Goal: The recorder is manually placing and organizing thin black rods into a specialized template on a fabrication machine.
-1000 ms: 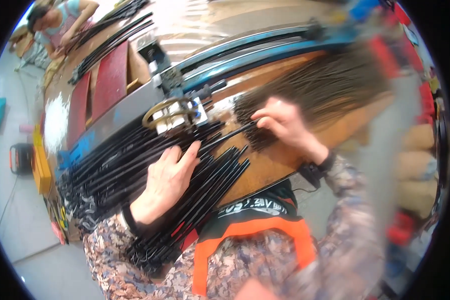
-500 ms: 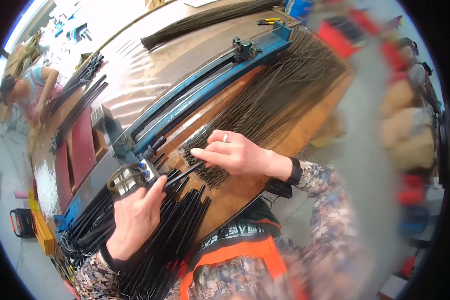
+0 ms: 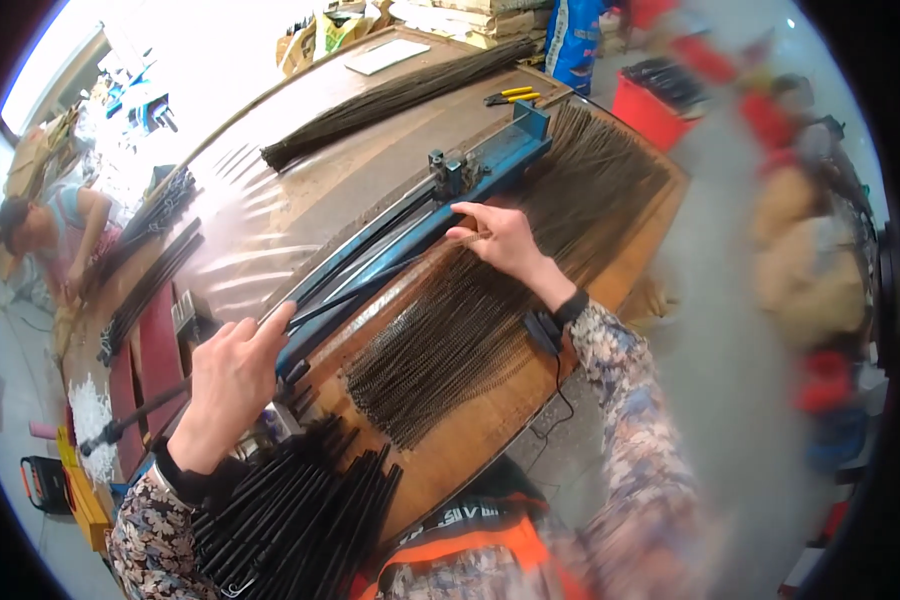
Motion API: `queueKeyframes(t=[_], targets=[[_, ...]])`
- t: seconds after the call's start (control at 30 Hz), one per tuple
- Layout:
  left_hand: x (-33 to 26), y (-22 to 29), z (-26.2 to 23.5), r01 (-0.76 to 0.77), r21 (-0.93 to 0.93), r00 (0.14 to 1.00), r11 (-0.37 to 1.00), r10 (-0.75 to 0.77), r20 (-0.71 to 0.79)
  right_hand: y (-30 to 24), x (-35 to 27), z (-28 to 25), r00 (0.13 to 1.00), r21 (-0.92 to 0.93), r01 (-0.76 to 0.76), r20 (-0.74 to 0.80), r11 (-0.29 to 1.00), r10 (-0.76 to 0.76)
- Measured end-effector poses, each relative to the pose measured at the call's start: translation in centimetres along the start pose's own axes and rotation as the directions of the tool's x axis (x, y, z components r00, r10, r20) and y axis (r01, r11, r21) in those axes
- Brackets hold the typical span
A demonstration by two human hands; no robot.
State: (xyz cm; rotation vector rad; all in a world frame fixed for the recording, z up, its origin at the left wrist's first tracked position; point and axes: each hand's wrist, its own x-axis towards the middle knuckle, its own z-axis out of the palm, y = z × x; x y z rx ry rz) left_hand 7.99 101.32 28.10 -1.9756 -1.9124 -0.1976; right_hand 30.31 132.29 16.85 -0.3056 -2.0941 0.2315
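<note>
A long black tube (image 3: 360,290) slants across the blue rail fixture (image 3: 390,235), with its far-left end sticking out past my left wrist. My left hand (image 3: 232,375) is closed around it, thumb and forefinger toward the rail. Farther right, my right hand (image 3: 505,243) pinches a thin brownish wire that lines up with the tube's upper end; how the two join is too small to tell. Below my right hand lies a wide sheaf of spring-coiled wires (image 3: 435,350). Near my left forearm rests a pile of black tubes (image 3: 305,510).
A metal clamp block (image 3: 453,175) sits on the rail. Behind are a wire bundle (image 3: 390,95), yellow-handled pliers (image 3: 512,96) and a white sheet (image 3: 387,56). Another person (image 3: 65,235) works at the far left. A red bin (image 3: 650,115) stands beyond the table's right corner.
Both hands have moved apart, the right one up and away over the wires, the left one lower left. The black tube now lies along the rail between them. My view has shifted slightly.
</note>
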Motion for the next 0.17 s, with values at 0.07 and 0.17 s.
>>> queueKeyframes(t=[0.07,0.17], targets=[[-0.3,0.7,1.2,-0.059,-0.054,0.998,0.997,0.06,0.004,-2.2,0.2,2.6,0.984,0.184,0.166,0.034,0.969,-0.175],[-0.1,2.6,1.8,-0.074,-0.159,0.994,0.985,0.085,0.065,-2.2,0.0,2.4,0.944,0.19,0.294,0.095,0.937,-0.315]])
